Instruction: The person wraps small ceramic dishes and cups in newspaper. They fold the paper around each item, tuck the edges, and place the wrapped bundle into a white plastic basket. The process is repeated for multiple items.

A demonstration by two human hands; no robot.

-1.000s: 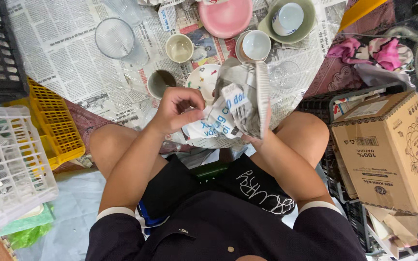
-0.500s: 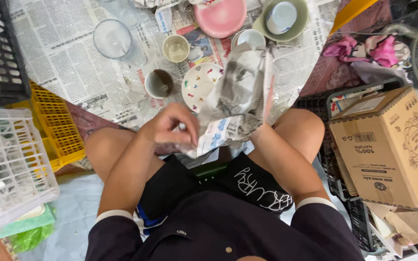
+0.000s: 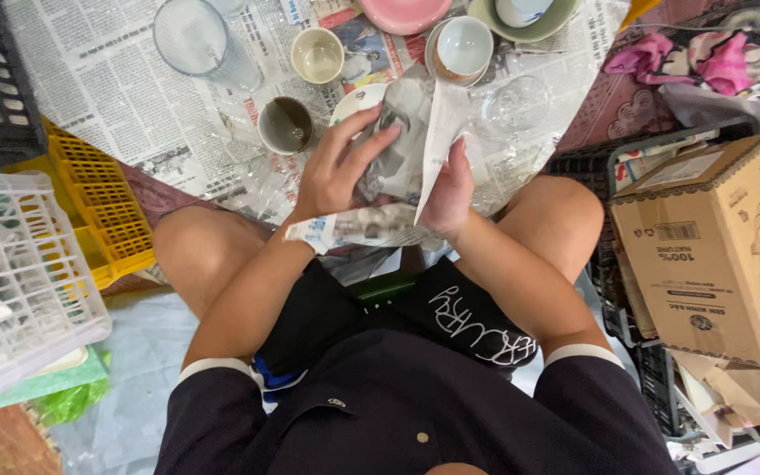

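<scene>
I sit cross-legged on the floor over spread newspaper [image 3: 90,97]. My left hand [image 3: 336,167] lies over a clear glass [image 3: 389,154] that is partly wrapped in a sheet of newspaper [image 3: 371,224]. My right hand [image 3: 449,189] holds the other side of the glass and the paper's upright edge. Both hands are above my lap, between my knees. A small plate [image 3: 354,101] lies just beyond the hands, mostly hidden by them.
On the newspaper stand a clear tumbler [image 3: 193,40], a cream cup [image 3: 317,54], a dark cup [image 3: 285,125], a white bowl [image 3: 461,46], a pink dish [image 3: 405,12] and a clear glass [image 3: 514,105]. White [image 3: 19,273] and yellow [image 3: 103,202] baskets sit left, a cardboard box [image 3: 723,246] right.
My left hand rose from my lap onto the glass. The newspaper sheet has been pulled up around the glass, and both hands have come closer together on it.
</scene>
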